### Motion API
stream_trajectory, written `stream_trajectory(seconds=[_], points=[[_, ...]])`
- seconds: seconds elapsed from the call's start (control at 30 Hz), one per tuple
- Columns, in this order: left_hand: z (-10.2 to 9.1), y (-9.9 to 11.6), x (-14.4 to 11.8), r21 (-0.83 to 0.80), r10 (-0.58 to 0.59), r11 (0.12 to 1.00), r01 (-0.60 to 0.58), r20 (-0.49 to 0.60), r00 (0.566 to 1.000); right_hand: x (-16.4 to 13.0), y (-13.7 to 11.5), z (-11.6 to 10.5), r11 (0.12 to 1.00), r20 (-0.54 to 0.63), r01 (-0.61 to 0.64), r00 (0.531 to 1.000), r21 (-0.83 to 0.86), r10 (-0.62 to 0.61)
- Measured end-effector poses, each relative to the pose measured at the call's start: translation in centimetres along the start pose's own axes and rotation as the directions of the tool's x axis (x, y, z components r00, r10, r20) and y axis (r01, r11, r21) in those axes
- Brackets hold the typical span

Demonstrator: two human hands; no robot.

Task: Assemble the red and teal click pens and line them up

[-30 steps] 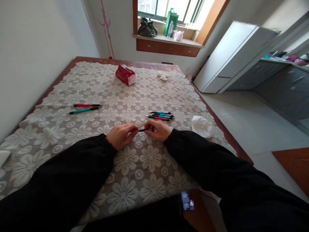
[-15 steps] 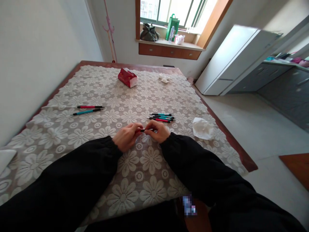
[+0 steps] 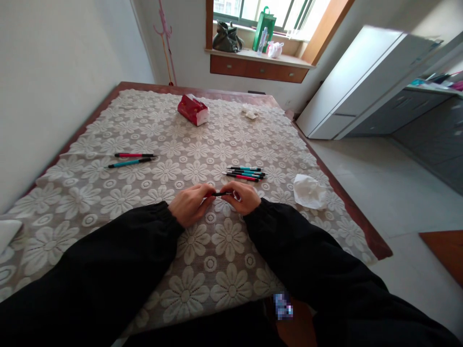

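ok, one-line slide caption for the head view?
Left hand and right hand hold a slim black-tipped pen over a white floral lace tablecloth, loose pens just beyond.

Left hand (image 3: 190,205): pinching pen (image 3: 221,193)
Right hand (image 3: 243,197): gripping pen's other end
Beyond: pen cluster (image 3: 245,174) on lace cloth (image 3: 152,125)

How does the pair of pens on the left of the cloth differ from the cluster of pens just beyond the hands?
The left pair of pens holds two, one red and one teal, lying slightly apart; the cluster of pens holds more, packed side by side. The left pair lies far from both hands, while the cluster lies close beyond the right hand. Both groups lie flat on the lace tablecloth, pointing roughly sideways.
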State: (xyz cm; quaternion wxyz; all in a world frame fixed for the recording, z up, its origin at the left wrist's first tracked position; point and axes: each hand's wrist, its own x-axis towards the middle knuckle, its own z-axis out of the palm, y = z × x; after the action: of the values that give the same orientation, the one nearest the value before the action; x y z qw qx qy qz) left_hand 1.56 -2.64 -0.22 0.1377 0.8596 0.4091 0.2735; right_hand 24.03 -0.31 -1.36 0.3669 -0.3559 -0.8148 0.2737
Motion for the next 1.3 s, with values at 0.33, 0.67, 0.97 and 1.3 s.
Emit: stream_trajectory(seconds=[0.33,0.67,0.97,1.3], points=[[-0.2,0.0,0.0,0.029,0.003,1.0,-0.004,0.009,1.0,0.0,-0.4,0.1,0.986,0.009,0.082,0.997,-0.146,-0.082],[-0.2,0.0,-0.1,0.058,0.035,0.998,-0.035,-0.007,0.999,-0.1,-0.3,0.0,0.941,0.081,0.102,0.994,-0.324,-0.08],[-0.3,0.3,-0.1,0.028,0.057,0.998,-0.056,-0.034,0.998,-0.2,-0.8,-0.2,0.889,0.132,0.18,0.982,-0.42,-0.137],[-0.5,0.4,0.0,0.048,0.054,0.997,-0.053,-0.031,0.998,0.0,-1.0,-0.3,0.903,0.113,0.203,0.978,-0.378,-0.173]])
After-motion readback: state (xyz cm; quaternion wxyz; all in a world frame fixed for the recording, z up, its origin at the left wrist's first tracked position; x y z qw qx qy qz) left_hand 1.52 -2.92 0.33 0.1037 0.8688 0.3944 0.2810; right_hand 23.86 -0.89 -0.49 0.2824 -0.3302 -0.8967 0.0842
